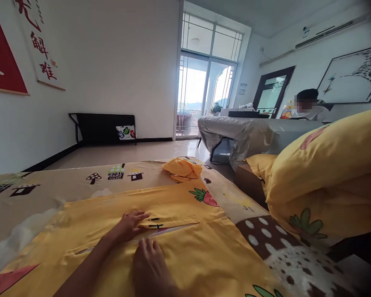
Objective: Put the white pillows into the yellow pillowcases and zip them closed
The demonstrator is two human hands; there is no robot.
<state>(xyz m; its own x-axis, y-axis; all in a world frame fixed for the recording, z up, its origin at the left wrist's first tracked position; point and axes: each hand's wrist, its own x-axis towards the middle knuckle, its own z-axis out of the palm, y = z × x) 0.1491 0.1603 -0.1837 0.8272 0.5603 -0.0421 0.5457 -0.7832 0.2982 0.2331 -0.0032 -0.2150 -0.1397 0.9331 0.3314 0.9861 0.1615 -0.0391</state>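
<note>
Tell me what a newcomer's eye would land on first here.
Probably the flat yellow cloth spread across the foreground, with the left hand and right hand at the slit in it. Next, the plump yellow cushion at the right edge, then the bright glass doors at the back.

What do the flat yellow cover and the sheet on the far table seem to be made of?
The yellow cover looks like smooth, matte fabric, perhaps cotton, given its soft creases. The sheet appears to be thin, shiny plastic: translucent and crinkled.
</note>
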